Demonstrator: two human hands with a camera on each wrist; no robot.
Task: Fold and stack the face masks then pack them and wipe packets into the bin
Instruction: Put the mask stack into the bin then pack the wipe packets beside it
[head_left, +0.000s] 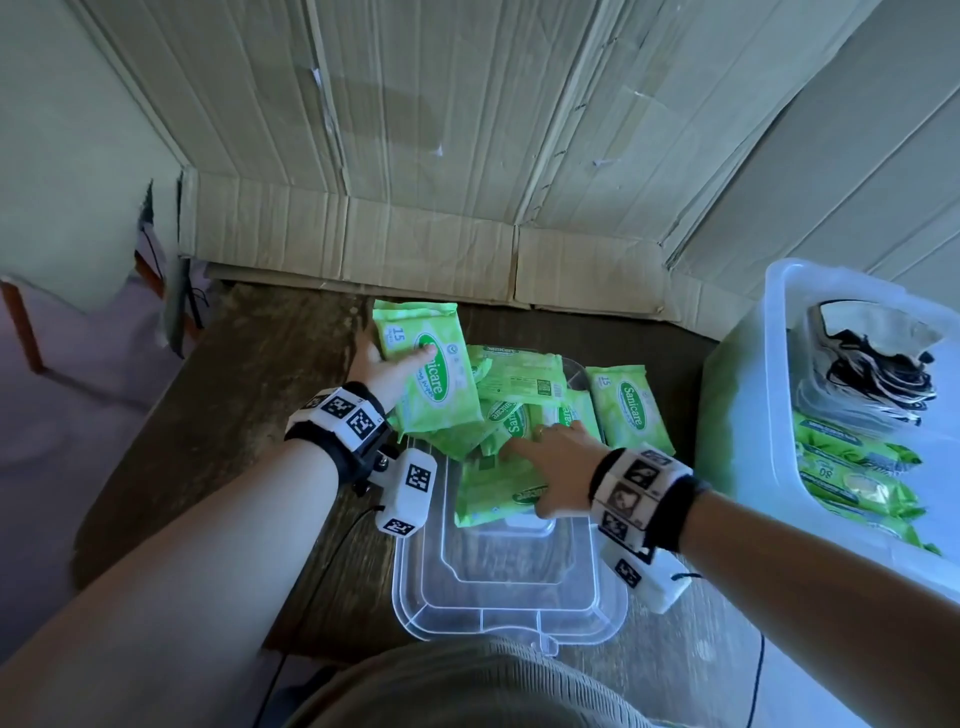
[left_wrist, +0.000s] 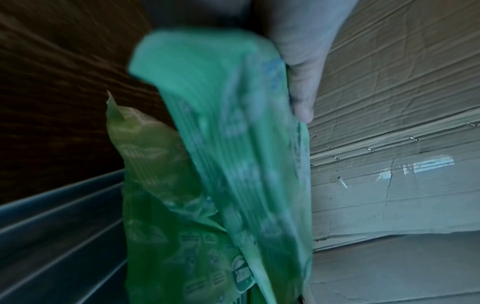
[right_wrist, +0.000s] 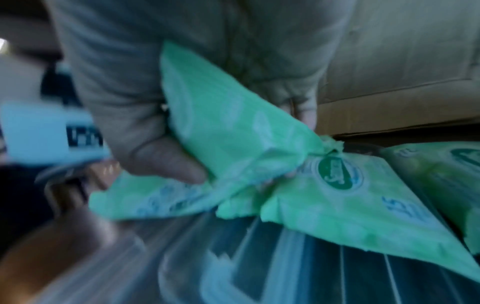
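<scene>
Several green Sanicare wipe packets (head_left: 524, 400) lie heaped on the far end of a clear plastic lid (head_left: 498, 587) on the dark wooden table. My left hand (head_left: 384, 371) grips one wipe packet (head_left: 426, 369) lifted at the heap's left, thumb across its face; the left wrist view shows this packet (left_wrist: 233, 144) blurred in the grip. My right hand (head_left: 556, 467) reaches into the heap and its thumb and fingers pinch another packet (right_wrist: 228, 144). The clear bin (head_left: 748, 415) at the right holds folded black-and-white face masks (head_left: 872, 364) and larger wipe packets (head_left: 857, 467).
Cardboard sheets (head_left: 441, 156) line the wall behind the table and the right side. The table's left edge (head_left: 140, 431) drops off to a pale floor. A cable (head_left: 758, 680) runs along the near right of the table.
</scene>
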